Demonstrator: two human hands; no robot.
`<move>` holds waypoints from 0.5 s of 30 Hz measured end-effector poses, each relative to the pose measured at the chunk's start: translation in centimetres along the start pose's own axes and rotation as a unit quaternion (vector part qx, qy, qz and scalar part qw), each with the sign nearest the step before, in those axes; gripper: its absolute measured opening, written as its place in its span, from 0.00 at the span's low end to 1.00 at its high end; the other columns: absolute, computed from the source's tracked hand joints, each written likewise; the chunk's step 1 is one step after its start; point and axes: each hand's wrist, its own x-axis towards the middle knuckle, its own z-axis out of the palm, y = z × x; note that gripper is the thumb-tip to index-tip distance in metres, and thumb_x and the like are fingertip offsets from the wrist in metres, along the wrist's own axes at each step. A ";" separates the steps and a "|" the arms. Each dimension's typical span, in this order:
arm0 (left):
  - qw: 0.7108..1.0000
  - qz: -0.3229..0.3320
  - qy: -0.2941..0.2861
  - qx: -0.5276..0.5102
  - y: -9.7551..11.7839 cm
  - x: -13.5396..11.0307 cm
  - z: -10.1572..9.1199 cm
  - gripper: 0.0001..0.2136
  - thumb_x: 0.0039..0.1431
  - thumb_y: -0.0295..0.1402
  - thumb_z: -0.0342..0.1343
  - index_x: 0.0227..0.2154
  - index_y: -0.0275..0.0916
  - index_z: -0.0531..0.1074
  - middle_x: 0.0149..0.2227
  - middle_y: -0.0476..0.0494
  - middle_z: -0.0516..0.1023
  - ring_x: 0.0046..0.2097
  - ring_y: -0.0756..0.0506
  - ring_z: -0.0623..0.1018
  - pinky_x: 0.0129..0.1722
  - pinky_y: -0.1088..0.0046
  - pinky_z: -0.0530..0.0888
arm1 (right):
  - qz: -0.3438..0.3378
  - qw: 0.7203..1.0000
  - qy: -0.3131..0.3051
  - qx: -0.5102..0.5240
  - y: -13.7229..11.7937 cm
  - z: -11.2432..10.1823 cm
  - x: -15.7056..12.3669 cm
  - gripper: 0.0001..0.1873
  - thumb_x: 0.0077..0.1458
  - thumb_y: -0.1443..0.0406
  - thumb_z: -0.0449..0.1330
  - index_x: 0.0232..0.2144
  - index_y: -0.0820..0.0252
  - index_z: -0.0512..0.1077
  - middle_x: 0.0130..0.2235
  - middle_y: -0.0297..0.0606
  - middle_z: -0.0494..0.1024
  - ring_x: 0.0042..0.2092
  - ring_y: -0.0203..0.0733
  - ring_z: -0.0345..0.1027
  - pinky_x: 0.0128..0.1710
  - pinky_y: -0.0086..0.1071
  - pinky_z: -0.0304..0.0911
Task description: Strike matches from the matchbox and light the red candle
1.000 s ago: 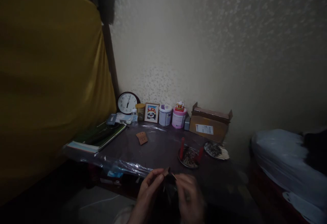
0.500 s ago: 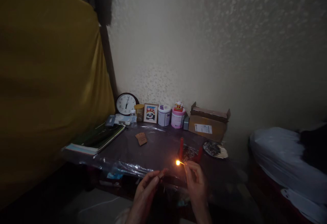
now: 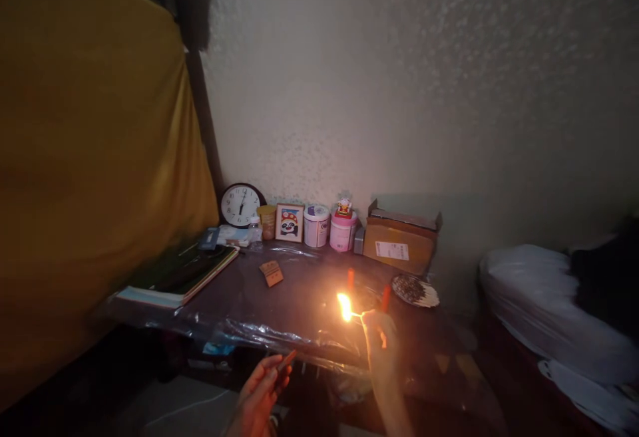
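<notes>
My right hand (image 3: 380,350) is pinched on a burning match (image 3: 349,310), its flame held over the dark table just in front of two short red candles (image 3: 350,279) that stand in a small dish. My left hand (image 3: 260,390) is lower, near the table's front edge, with its fingers closed on a small matchbox (image 3: 285,360). A second dish heaped with matchsticks (image 3: 414,290) lies to the right of the candles.
The dark table (image 3: 299,297) has a plastic sheet over it. Along the wall stand a clock (image 3: 239,205), a framed picture (image 3: 289,223), two tubs (image 3: 316,225) and a cardboard box (image 3: 401,239). Books (image 3: 180,276) lie at left; a brown card (image 3: 271,273) mid-table. A yellow cloth (image 3: 90,157) hangs at left.
The match was struck and now burns. My right hand carried it up and away from me, closer to the candles, while my left hand dropped back with the matchbox.
</notes>
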 end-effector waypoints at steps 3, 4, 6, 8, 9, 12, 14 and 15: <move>0.999 -0.025 -0.013 -0.035 -0.5 0.3 -1.1 0.14 0.40 0.38 0.66 0.32 0.40 0.77 0.44 0.39 0.80 0.43 0.42 0.77 0.46 0.65 0.70 | 0.012 1.000 0.007 0.000 0.1 0.1 0.1 0.12 0.50 0.58 0.58 0.23 0.60 0.74 0.28 0.37 0.75 0.31 0.40 0.69 0.31 0.32 0.66; 0.998 -0.030 -0.019 -0.045 -0.7 0.5 -1.5 0.13 0.40 0.38 0.66 0.32 0.40 0.77 0.44 0.40 0.80 0.43 0.43 0.77 0.45 0.66 0.70 | 0.016 1.000 0.009 -0.001 0.2 0.1 0.2 0.12 0.49 0.58 0.58 0.23 0.60 0.74 0.28 0.38 0.75 0.32 0.41 0.69 0.32 0.32 0.66; 0.997 -0.040 -0.027 -0.059 -1.0 0.7 -2.1 0.13 0.41 0.38 0.66 0.32 0.41 0.78 0.43 0.40 0.80 0.43 0.43 0.77 0.46 0.66 0.70 | 0.026 1.000 0.014 0.000 0.5 0.0 0.3 0.12 0.49 0.58 0.59 0.23 0.60 0.74 0.29 0.38 0.75 0.32 0.41 0.70 0.33 0.33 0.67; 0.996 -0.047 -0.030 -0.069 -1.2 0.9 -2.6 0.13 0.42 0.37 0.66 0.33 0.41 0.78 0.41 0.41 0.81 0.42 0.43 0.78 0.46 0.66 0.70 | 0.033 0.999 0.020 -0.001 1.0 0.1 0.5 0.12 0.49 0.58 0.59 0.24 0.60 0.74 0.29 0.39 0.76 0.33 0.42 0.70 0.34 0.33 0.67; 0.996 -0.052 -0.032 -0.071 -1.3 1.0 -2.9 0.13 0.42 0.37 0.66 0.33 0.41 0.78 0.41 0.41 0.81 0.42 0.43 0.78 0.46 0.66 0.70 | 0.030 0.999 0.025 0.000 1.2 0.1 0.6 0.12 0.49 0.58 0.59 0.24 0.60 0.74 0.29 0.39 0.75 0.33 0.42 0.70 0.34 0.33 0.67; 0.994 -0.067 -0.041 -0.075 -1.5 1.5 -3.5 0.14 0.39 0.38 0.67 0.32 0.42 0.78 0.40 0.42 0.81 0.41 0.43 0.78 0.46 0.65 0.71 | 0.011 0.999 0.040 -0.004 1.6 0.1 0.8 0.12 0.49 0.57 0.59 0.23 0.60 0.73 0.28 0.38 0.75 0.32 0.41 0.69 0.33 0.32 0.66; 0.993 -0.075 -0.043 -0.078 -1.7 1.9 -4.0 0.14 0.38 0.38 0.68 0.32 0.42 0.78 0.42 0.42 0.81 0.42 0.42 0.78 0.47 0.65 0.70 | 0.008 0.999 0.042 -0.008 1.7 0.1 0.9 0.12 0.50 0.57 0.59 0.23 0.60 0.73 0.28 0.38 0.74 0.32 0.41 0.69 0.33 0.32 0.66; 0.993 -0.078 -0.037 -0.078 -1.8 2.1 -4.2 0.14 0.37 0.38 0.68 0.31 0.42 0.78 0.42 0.42 0.81 0.41 0.42 0.78 0.47 0.64 0.70 | 0.011 0.999 0.041 -0.009 1.8 0.1 0.9 0.12 0.50 0.57 0.59 0.23 0.60 0.73 0.29 0.39 0.75 0.32 0.41 0.69 0.33 0.32 0.66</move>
